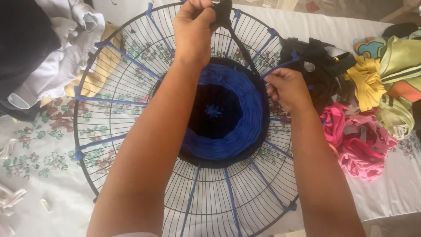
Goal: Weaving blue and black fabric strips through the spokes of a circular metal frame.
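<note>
Head cam looking straight down. Big round wire fan guard [131, 57] lies flat on a white cloth w/ faded floral print [39, 145], spread over what looks like a bed or tabletop, can't tell which. Blue fabric strips [127, 57] run like spokes from rim to centre, tied at the rim. In the middle, a woven disc [239, 114]: dark core, blue rings round it, black outer band.

Left hand [193, 28] is up at the far rim, fingers clenched on a black fabric strip [237, 41] that stretches taut from the fist down to the edge of the weave. Right hand [287, 90] sits at the right edge of the disc, fingers pinched on a blue spoke strip just beside the black band.

Round the guard: top left, a heap of white and dark clothes [52, 66] w/ a yellow piece under it, touching the rim. Right side, a black garment [322, 61] against the rim, then yellow strips [368, 81], green cloth [401, 61], and a pink pile [357, 140] near the right forearm. White scraps [11, 197] lie at lower left. Far edge shows a bit of floor, blurred. Daylight, bright, soft shadows.
</note>
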